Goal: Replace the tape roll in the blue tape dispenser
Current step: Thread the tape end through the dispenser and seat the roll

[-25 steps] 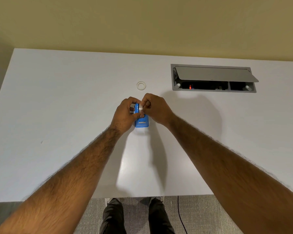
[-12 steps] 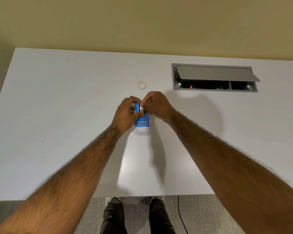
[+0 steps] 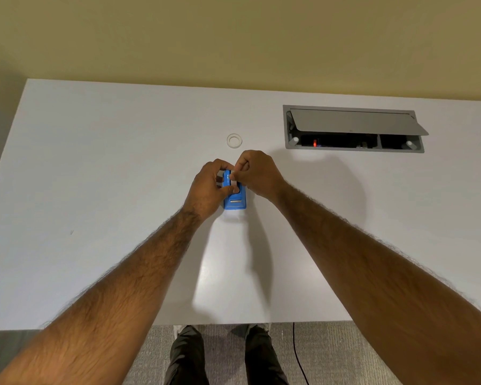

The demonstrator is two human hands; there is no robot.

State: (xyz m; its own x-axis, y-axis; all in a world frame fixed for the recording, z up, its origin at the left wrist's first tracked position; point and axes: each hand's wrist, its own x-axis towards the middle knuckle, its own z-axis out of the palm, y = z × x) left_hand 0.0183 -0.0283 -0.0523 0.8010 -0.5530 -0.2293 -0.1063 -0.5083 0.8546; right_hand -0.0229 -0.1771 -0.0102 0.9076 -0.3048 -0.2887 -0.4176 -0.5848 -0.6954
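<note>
The blue tape dispenser (image 3: 234,202) stands on the white table (image 3: 95,176) near its middle. My left hand (image 3: 208,190) grips its left side with the thumb across the top. My right hand (image 3: 257,173) is closed over the dispenser's far end, fingertips pinching a pale tape roll (image 3: 233,180) at the dispenser's top. Most of that roll is hidden by my fingers. A small clear ring, a tape roll or core (image 3: 234,140), lies flat on the table just beyond my hands.
An open grey cable hatch (image 3: 353,129) is set into the table at the back right, its lid tilted up. The yellow wall runs behind the table. The near edge of the table is above my legs and a black cable (image 3: 299,354) on the carpet.
Both hands and the dispenser stay in nearly the same place. My right fingers have shifted slightly on the roll at the dispenser's top.
</note>
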